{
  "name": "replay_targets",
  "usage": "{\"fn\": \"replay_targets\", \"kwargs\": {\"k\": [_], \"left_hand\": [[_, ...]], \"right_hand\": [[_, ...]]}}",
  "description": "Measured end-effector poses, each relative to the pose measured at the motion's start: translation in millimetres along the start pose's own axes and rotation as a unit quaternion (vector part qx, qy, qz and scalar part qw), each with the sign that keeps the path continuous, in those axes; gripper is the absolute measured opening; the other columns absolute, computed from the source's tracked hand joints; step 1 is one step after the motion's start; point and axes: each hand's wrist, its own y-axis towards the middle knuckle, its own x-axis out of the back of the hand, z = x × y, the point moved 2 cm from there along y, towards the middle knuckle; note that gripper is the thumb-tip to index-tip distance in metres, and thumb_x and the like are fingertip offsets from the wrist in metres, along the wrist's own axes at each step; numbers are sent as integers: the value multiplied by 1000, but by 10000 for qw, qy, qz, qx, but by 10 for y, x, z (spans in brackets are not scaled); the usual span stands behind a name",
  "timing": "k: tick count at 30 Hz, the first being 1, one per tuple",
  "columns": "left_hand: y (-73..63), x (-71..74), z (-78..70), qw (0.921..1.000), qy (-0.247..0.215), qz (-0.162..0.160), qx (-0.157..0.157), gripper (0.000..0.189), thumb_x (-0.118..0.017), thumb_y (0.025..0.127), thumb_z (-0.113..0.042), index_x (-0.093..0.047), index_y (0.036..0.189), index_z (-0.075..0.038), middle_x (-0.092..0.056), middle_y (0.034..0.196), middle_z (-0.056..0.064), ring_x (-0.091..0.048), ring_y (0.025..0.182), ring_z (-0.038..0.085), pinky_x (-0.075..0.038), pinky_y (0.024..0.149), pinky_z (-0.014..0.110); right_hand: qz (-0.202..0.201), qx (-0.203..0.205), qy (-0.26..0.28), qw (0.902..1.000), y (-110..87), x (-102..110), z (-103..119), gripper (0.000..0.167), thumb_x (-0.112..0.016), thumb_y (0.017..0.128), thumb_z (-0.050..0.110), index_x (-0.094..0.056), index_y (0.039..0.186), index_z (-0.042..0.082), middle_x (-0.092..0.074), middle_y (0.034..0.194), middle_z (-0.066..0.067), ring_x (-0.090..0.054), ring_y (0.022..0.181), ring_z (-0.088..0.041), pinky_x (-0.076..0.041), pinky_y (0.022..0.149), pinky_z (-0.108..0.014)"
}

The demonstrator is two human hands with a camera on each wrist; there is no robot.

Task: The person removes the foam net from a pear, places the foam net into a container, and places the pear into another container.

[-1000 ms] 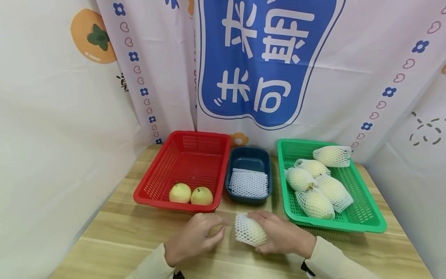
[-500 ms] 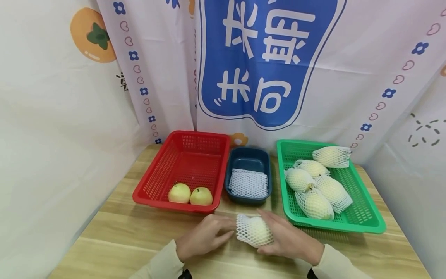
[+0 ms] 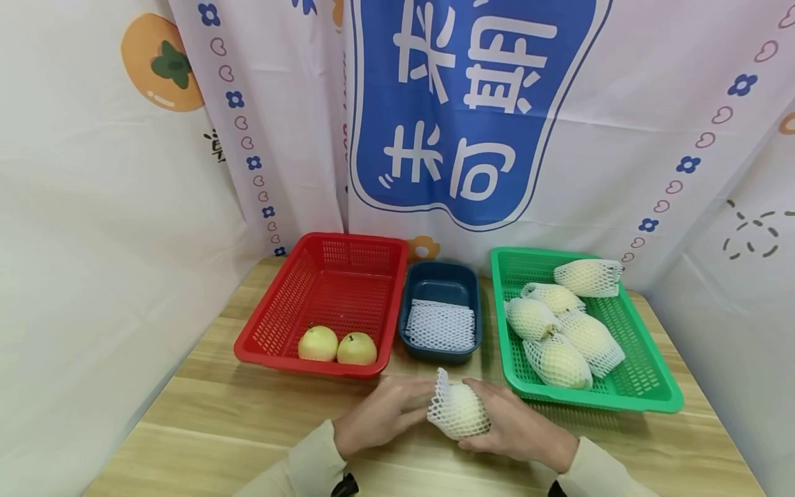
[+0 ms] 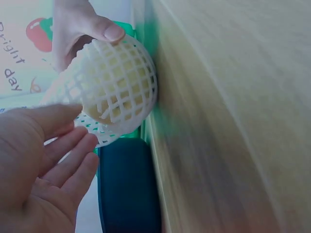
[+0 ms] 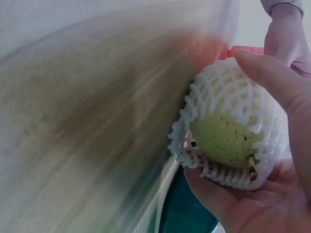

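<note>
A pale yellow-green pear (image 5: pixel 226 138) sits inside a white foam net (image 4: pixel 119 77) low over the table. My right hand (image 3: pixel 518 424) grips it from the right, thumb on one side and fingers round the other. In the right wrist view the speckled skin and brown stem show at the net's open end. My left hand (image 3: pixel 388 414) is at the net's left end, where thumb and forefinger pinch the edge; the other fingers extend loosely below in the left wrist view. The net's edge stands up in a point between the hands in the head view.
Two bare pears, one a pear (image 3: pixel 319 344) at the left, lie in the red basket (image 3: pixel 248 345). A dark blue tub (image 3: pixel 442 273) holds a stack of flat foam nets (image 3: pixel 441 324). Several netted pears (image 3: pixel 559 362) fill part of the green basket (image 3: pixel 667 400) at the right.
My left hand has moved right, from apart from the net to its left edge. The net's end is now turned upward, while the right hand keeps its grip on the pear.
</note>
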Motion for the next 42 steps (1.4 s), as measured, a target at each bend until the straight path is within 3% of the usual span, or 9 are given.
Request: {"fn": "replay_targets", "kwargs": {"k": [3, 8, 18, 25, 33, 42], "left_hand": [[47, -29, -19, 9996, -88, 164, 204, 52, -81, 95, -20, -65, 144, -13, -68, 145, 1, -66, 134, 17, -53, 113, 36], [101, -115, -40, 9990, 22, 373, 257, 64, -86, 88, -18, -61, 147, -12, -67, 145, 4, -64, 134, 16, -52, 113, 31], [206, -288, -72, 9975, 84, 568, 419, 81, -88, 86, -23, -49, 155, -10, -62, 152, 5, -64, 133, 14, -53, 111, 28], [235, -343, -76, 9970, -65, 591, 496, 75, -88, 87, -17, -50, 151, -11, -65, 148, 4, -65, 128, 10, -55, 106, 23], [173, -300, -70, 9964, -12, 479, 694, 67, -89, 81, -12, -60, 141, -8, -72, 135, 3, -66, 114, 3, -56, 95, 17], [89, -168, -67, 9947, -141, 460, 909, 57, -89, 79, -9, -65, 130, -11, -76, 124, 0, -65, 103, -1, -55, 84, 14]], "right_hand": [[-50, 144, 144, 9998, 5, -6, -17, 92, -91, 81, 46, -52, 147, -5, -70, 131, -16, -71, 111, -23, -62, 89, -35], [-57, 380, 404, 9984, 9, 2, -15, 85, -90, 82, 47, -53, 146, 5, -72, 123, -3, -69, 104, -10, -60, 84, -28], [115, 650, 217, 9976, 39, 37, 40, 92, -90, 82, 42, -47, 153, 3, -71, 130, -2, -68, 107, -5, -60, 88, -27], [198, 630, -21, 9978, 42, 64, 33, 95, -92, 80, 38, -46, 153, -1, -72, 133, -4, -68, 109, -4, -58, 89, -30], [288, 771, 265, 9963, 40, 53, 5, 74, -91, 81, 42, -57, 142, 15, -75, 119, 5, -66, 101, 2, -58, 85, -25], [173, 1152, 60, 9932, 7, 49, 23, 67, -85, 89, 39, -60, 146, 14, -75, 130, 0, -71, 110, -4, -61, 90, -26]]}}
